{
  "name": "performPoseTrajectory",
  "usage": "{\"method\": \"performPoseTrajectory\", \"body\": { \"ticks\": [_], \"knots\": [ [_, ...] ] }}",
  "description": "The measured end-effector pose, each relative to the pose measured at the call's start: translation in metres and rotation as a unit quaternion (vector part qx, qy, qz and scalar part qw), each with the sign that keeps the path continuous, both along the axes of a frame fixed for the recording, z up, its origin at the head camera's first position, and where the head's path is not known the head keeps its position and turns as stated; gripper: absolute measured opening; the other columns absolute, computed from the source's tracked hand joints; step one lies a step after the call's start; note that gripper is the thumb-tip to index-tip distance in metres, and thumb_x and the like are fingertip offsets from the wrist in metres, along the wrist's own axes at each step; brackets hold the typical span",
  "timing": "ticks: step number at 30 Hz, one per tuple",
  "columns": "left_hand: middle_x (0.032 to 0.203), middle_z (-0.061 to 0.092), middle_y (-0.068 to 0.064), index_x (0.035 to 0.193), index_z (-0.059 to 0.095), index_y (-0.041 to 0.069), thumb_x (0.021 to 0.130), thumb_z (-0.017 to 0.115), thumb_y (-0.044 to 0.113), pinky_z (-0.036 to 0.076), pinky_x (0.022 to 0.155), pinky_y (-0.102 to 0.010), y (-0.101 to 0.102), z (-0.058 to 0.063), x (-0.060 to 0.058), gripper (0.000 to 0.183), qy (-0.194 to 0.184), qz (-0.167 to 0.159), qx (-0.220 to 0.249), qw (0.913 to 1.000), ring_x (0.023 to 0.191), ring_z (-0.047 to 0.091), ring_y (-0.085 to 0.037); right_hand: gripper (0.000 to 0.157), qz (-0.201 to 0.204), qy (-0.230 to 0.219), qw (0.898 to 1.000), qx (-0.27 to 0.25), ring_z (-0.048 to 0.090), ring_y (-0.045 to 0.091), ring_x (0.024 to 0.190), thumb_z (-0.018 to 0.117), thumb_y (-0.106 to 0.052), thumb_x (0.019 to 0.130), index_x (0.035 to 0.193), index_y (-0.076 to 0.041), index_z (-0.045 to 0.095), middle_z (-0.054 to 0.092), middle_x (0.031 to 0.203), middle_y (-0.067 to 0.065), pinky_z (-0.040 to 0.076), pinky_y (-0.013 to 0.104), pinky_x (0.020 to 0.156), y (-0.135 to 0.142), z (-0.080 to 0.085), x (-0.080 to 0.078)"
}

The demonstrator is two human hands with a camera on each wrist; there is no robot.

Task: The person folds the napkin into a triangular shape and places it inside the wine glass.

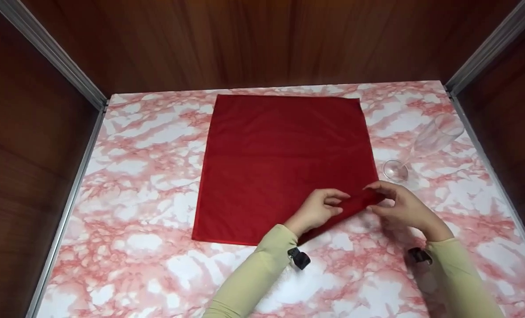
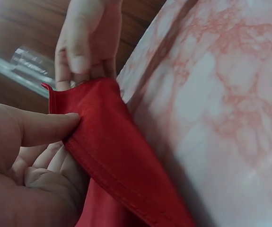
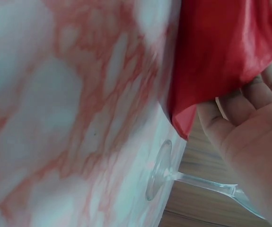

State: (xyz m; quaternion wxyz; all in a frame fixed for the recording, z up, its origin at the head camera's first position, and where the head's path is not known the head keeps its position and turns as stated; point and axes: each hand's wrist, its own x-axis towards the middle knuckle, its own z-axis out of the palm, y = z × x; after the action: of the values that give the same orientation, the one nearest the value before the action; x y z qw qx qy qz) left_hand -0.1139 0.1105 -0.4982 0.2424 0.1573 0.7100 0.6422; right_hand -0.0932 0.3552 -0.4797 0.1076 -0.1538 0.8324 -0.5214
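A square red cloth (image 1: 280,150) lies spread on the table, its near right corner lifted and folded inward. My left hand (image 1: 316,208) is at the near edge; in the left wrist view its thumb (image 2: 55,128) presses on the stitched hem, with the other fingers behind the cloth. At the lifted right corner, my right hand (image 1: 406,206) holds the folded cloth between thumb and fingers. In the right wrist view the right fingers (image 3: 237,106) curl under the raised red fabric (image 3: 221,52).
A clear stemmed glass (image 1: 432,137) stands upright right of the cloth, its round foot (image 1: 396,171) close to the right hand. The table (image 1: 134,212) has a pink and white marbled top. Brown wood panels (image 1: 262,44) border it at the back and sides.
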Motion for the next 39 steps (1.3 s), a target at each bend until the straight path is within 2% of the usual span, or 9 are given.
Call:
{"method": "performPoseTrajectory", "body": {
  "ticks": [4,8,14,17,23,28,32,39],
  "knots": [
    [0.111,0.066,-0.001,0.115,0.069,0.006,0.084,0.064,-0.011,0.05,0.079,-0.021,-0.011,0.003,-0.005,0.036,-0.007,0.002,0.015,0.9999,0.098,0.061,-0.01,0.034,-0.006,0.008,1.0,-0.005,0.059,0.018,0.099,0.063,0.009,0.086,0.119,0.004,0.058,0.06,0.112,0.019,0.047,0.021,0.08,-0.001,0.002,-0.004],
    [0.108,0.066,-0.002,0.115,0.069,0.006,0.082,0.065,-0.013,0.051,0.076,-0.022,-0.021,0.004,-0.01,0.038,-0.019,0.01,0.021,0.9995,0.096,0.062,-0.01,0.031,-0.009,0.01,1.0,0.002,0.058,0.017,0.097,0.062,0.008,0.087,0.117,0.001,0.059,0.06,0.11,0.017,0.047,0.022,0.079,-0.004,0.003,-0.008],
    [0.104,0.066,-0.002,0.115,0.068,0.004,0.082,0.069,-0.008,0.05,0.076,-0.021,-0.023,0.008,-0.013,0.035,-0.043,0.028,0.015,0.9986,0.093,0.061,-0.009,0.031,-0.006,0.009,1.0,-0.002,0.059,0.025,0.089,0.061,0.011,0.086,0.115,0.001,0.06,0.061,0.101,0.018,0.047,0.023,0.076,-0.007,0.002,-0.015],
    [0.1,0.068,-0.004,0.114,0.067,0.001,0.083,0.071,-0.002,0.05,0.076,-0.02,-0.019,0.011,-0.015,0.031,-0.036,0.045,0.006,0.9983,0.092,0.062,-0.009,0.032,0.0,0.008,1.0,-0.017,0.059,0.028,0.089,0.06,0.014,0.086,0.115,0.002,0.06,0.062,0.1,0.02,0.047,0.023,0.076,-0.011,0.002,-0.02],
    [0.1,0.07,-0.005,0.108,0.069,-0.001,0.086,0.068,-0.001,0.05,0.076,-0.02,-0.02,0.017,-0.02,0.022,-0.01,0.071,0.003,0.9974,0.091,0.064,-0.01,0.031,0.022,0.012,0.999,-0.041,0.06,0.023,0.092,0.057,0.015,0.086,0.115,0.003,0.06,0.062,0.102,0.02,0.047,0.023,0.079,-0.02,0.008,-0.031],
    [0.096,0.071,-0.006,0.107,0.069,0.0,0.086,0.067,-0.003,0.052,0.073,-0.022,-0.034,0.021,-0.026,0.021,-0.018,0.083,0.033,0.9959,0.088,0.065,-0.01,0.035,0.034,0.014,0.998,-0.054,0.059,0.021,0.097,0.052,0.02,0.084,0.114,0.005,0.06,0.061,0.105,0.022,0.045,0.023,0.084,-0.023,0.013,-0.038],
    [0.098,0.07,-0.007,0.109,0.068,0.0,0.086,0.067,-0.003,0.052,0.072,-0.023,-0.047,0.026,-0.031,0.023,-0.017,0.095,0.048,0.9942,0.088,0.065,-0.012,0.036,0.041,0.035,0.997,-0.046,0.056,0.019,0.099,0.051,0.022,0.082,0.115,0.007,0.059,0.059,0.108,0.024,0.044,0.022,0.085,-0.022,0.012,-0.047],
    [0.096,0.07,-0.007,0.112,0.067,0.002,0.088,0.066,0.0,0.047,0.054,-0.021,-0.071,0.03,-0.04,0.024,-0.039,0.11,0.061,0.9913,0.076,0.062,-0.011,0.034,0.025,0.04,0.999,-0.004,0.057,0.02,0.096,0.057,0.018,0.083,0.114,0.005,0.06,0.061,0.106,0.02,0.047,0.021,0.08,-0.02,0.009,-0.063]
  ]
}}
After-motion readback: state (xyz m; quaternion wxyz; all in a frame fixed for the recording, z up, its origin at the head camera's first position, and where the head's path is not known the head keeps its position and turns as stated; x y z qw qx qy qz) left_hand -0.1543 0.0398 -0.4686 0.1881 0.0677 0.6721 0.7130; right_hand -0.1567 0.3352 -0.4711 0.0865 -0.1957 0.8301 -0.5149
